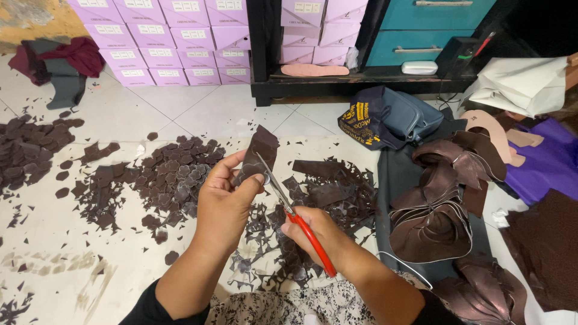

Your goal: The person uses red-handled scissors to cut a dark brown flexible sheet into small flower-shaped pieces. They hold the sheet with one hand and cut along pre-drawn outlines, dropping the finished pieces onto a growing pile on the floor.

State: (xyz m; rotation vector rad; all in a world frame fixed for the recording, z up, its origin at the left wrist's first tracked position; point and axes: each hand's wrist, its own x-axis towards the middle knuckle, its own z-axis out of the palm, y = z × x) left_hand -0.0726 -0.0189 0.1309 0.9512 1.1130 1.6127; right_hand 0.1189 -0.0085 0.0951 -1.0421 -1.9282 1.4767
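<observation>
My left hand (224, 201) pinches a dark brown leather piece (259, 151) and holds it up over the floor. My right hand (319, 235) grips red-handled scissors (295, 213), whose blades run up into the lower edge of that piece. Below both hands lie dark offcuts and thin trimmings (313, 192) spread on the white tiled floor (120, 265). A heap of small cut brown shapes (174, 174) lies to the left of my left hand.
A stack of larger brown leather pieces (439, 204) lies at the right on dark cloth. Lilac boxes (168, 42) are stacked at the back left. A black shelf (355, 84), a navy bag (385, 123) and purple cloth (542, 162) are further right.
</observation>
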